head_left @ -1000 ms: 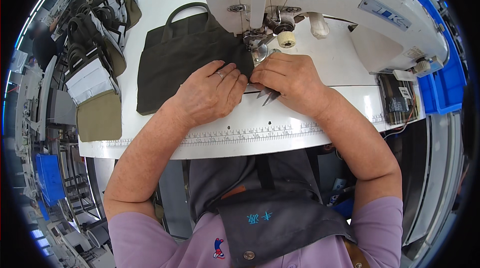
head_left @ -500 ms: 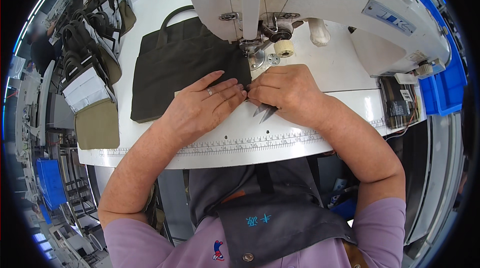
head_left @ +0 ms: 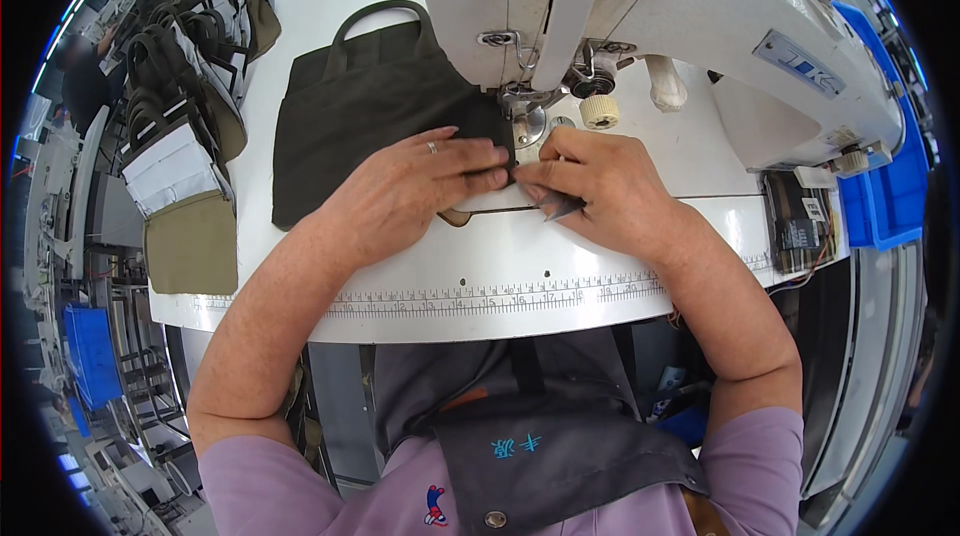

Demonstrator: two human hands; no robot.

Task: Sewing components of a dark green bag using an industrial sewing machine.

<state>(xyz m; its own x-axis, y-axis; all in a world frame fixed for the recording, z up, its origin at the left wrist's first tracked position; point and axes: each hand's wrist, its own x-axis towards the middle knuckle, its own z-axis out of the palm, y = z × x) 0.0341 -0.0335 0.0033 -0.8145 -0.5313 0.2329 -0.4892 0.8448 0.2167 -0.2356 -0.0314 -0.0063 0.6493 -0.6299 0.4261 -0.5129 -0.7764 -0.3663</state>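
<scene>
A dark olive fabric bag with its handle upright on the flat lies beside the sewing machine's presser foot. My left hand lies palm down on the bag's lower right part, fingers stretched toward its corner. A small tan piece peeks out from under the bag below that hand. My right hand is closed round small metal snips, their blades pointing toward me, with its thumb and forefinger at the bag's corner, just in front of the needle plate.
Stacked olive bag pieces with handles line the white table's left side. The machine body spans the back right, beside dark items and a blue tray. A ruler strip runs along the front edge. A person is at the far left.
My left hand has turned so its fingers point more to the right along the bag. The tan piece now shows below the bag. My right hand remains at the corner with the snips.
</scene>
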